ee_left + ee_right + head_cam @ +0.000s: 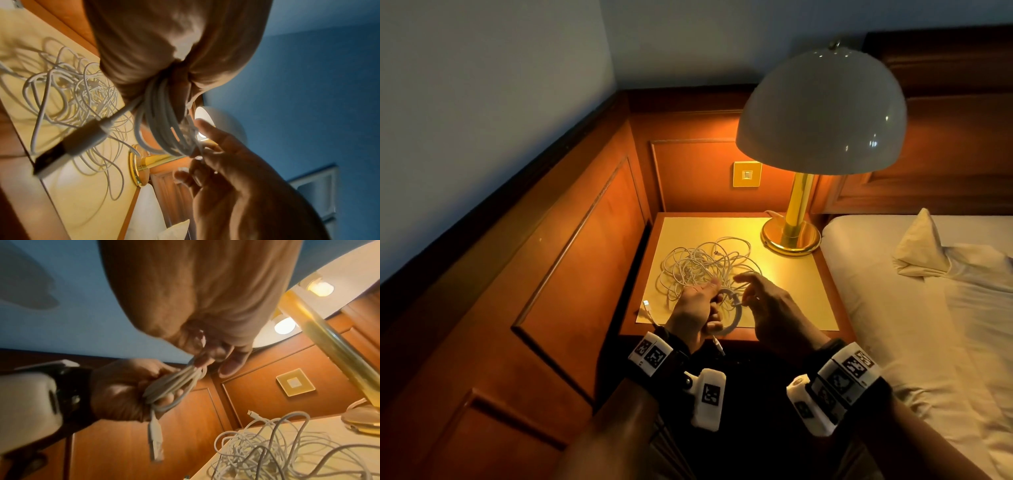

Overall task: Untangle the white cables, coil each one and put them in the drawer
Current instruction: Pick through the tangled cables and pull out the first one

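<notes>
Coil (726, 313) being gripped in left hand (695, 313) above surface (798, 294) front edge; right hand (767, 308) pinching loose end at coil top. Tucking end snugly advised, keeping loops bunched; remaining tangle (705, 267) lying just behind.

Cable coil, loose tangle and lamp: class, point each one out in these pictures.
cable coil (162, 123): left wrist view, on the bundled loops below the gripping left hand (164, 40).
tangle (702, 267): head view, middle of the loose heap.
lamp (822, 109): head view, on the domed shade.
</notes>
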{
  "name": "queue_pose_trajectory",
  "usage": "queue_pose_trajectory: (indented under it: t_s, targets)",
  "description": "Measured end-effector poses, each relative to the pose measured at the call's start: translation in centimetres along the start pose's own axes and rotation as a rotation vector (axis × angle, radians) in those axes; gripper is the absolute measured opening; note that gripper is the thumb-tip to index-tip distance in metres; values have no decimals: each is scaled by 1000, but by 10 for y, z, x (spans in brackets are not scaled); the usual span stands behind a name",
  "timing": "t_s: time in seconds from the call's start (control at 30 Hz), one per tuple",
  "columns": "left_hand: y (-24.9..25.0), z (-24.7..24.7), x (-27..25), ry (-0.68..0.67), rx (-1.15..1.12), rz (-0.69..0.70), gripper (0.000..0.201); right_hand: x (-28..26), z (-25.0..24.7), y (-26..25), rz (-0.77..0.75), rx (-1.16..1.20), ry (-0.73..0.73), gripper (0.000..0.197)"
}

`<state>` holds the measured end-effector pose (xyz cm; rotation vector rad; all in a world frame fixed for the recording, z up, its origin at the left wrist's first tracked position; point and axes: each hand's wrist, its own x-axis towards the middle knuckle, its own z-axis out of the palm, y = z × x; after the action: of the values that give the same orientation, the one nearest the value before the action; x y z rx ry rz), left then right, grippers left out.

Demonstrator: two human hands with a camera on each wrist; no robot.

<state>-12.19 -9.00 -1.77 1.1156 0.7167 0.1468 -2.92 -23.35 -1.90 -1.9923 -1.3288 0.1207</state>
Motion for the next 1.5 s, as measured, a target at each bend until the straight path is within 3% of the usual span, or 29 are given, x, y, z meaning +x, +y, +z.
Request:
queue_pose_trajectory:
  t_s: [0.1, 0.23, 0.43, 0.63, 0.8, 0.9, 1.1, 1.2, 1.27, 1.4, 1.5]
  targets:
    - [0, 6, -3, -46, 9, 28, 35, -6, 10, -3, 55, -1, -9, 29]
    - [5, 8, -10, -187, 34, 72, 35, -8, 15, -2, 169, 98, -5, 44]
    - [4, 10, -12, -258, 102, 77, 37, -2, 13, 11, 97, 39, -3, 23]
    - [-1, 3, -14, -256, 258, 193, 35, -2, 0, 15, 86, 44, 189, 16]
    - [-5, -13, -12, -156, 623, 401, 24, -5, 1, 19, 47, 31, 200, 15]
    - [6, -18, -15, -103, 686, 433, 15, -5, 5, 20, 17, 11, 215, 14]
    - [31, -36, -22, -229, 622, 309, 18, -6, 3, 21, -10, -6, 257, 14]
    - [38, -37, -21, -164, 578, 240, 15, -7, 5, 24, -17, -13, 217, 13]
    - [42, -34, -21, -94, 425, 187, 13, -7, 7, 23, -34, -38, 196, 14]
    - [47, -23, -26, -77, -26, 78, 18, -3, 11, 20, -66, -146, 190, 14]
    - [38, -9, -30, -63, -230, 104, 16, 1, 12, 17, -5, -171, 187, 18]
